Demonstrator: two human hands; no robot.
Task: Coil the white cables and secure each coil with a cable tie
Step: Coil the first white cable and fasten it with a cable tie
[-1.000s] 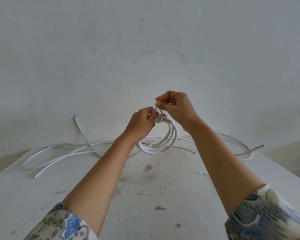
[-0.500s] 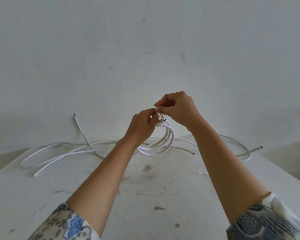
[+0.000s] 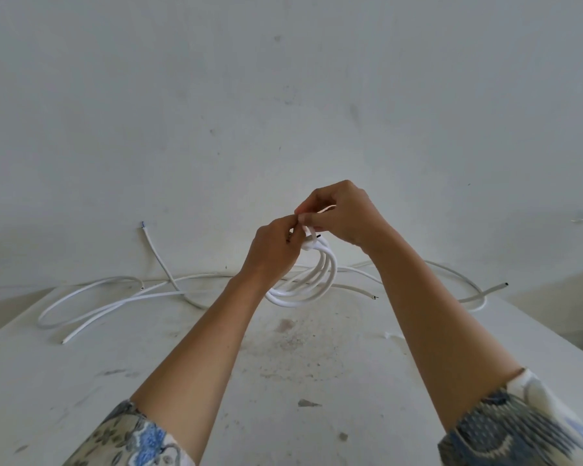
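Partway through, judging by how things lie. Holds one wound coil (image 3: 303,290) of white cable up above the middle of the counter (image 3: 283,381), clear of its surface, with the loops hanging below both hands. Grips the top of that bundle in the left hand (image 3: 273,250), fingers (image 3: 285,232) curled round the gathered strands. Pinches with the right hand (image 3: 344,216), touching the left, a thin white strip at the same spot, thumb and forefinger clamped together on it. Looks to be the cable tie (image 3: 323,209), though too small to tell whether threaded or drawn tight. Counts, then, as winding done for this coil and fastening under way, not plainly finished.

Leaves more work on the far side of the counter: left loose cables (image 3: 182,293) sprawling in long open loops, with one end rising against the wall (image 3: 283,95), and right loose cables (image 3: 495,288) curving away behind the right forearm. Hard to tell how many separate lengths. Shows no tied coil set down anywhere. Left to do, most likely: cinching this tie, then winding and tying the rest.
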